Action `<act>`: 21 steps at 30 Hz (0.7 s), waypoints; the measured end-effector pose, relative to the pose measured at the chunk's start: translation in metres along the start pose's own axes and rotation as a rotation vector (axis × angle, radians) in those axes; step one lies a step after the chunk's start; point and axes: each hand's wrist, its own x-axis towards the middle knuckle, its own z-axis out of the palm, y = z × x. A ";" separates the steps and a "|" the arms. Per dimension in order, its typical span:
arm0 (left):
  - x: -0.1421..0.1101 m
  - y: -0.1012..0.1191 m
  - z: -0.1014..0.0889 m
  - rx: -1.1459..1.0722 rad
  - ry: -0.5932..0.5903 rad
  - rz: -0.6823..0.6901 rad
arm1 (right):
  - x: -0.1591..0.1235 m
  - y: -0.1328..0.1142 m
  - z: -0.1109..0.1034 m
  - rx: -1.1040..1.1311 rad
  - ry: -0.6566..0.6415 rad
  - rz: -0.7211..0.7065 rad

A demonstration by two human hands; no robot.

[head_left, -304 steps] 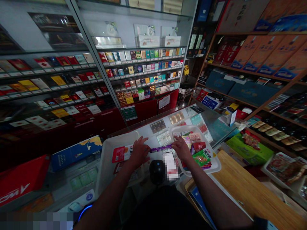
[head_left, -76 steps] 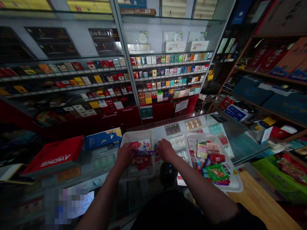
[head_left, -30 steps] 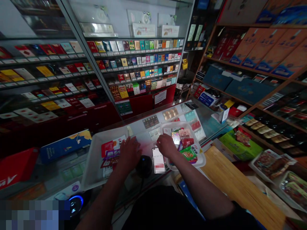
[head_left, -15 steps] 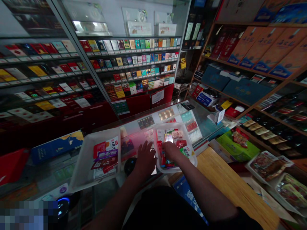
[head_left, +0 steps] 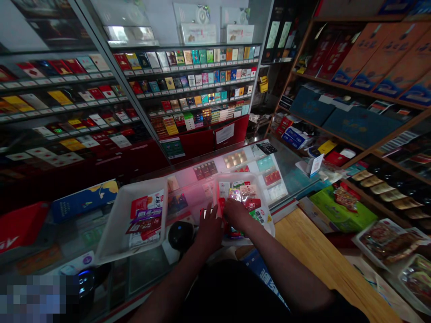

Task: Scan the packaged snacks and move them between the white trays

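White plastic tray [head_left: 264, 202] of bright snack packets [head_left: 240, 193]; right hand [head_left: 235, 214] in packets, grip unclear; left hand [head_left: 209, 229] open at rim.

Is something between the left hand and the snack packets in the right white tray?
Only the white tray's low wall: the left hand is at its outer side, and the snack packets lie just inside.

The left hand [head_left: 209, 229] is spreading its fingers [head_left: 206, 213] downward while the right hand [head_left: 235, 214] is curling just beside it.
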 end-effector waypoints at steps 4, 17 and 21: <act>0.001 0.002 0.002 0.001 -0.017 -0.028 | 0.003 0.006 0.001 -0.034 -0.003 -0.002; 0.014 -0.004 -0.010 -0.074 0.085 -0.103 | -0.014 0.038 -0.033 0.303 0.222 0.019; 0.022 -0.016 -0.028 -0.096 0.102 -0.096 | -0.016 0.043 -0.037 0.479 0.300 0.056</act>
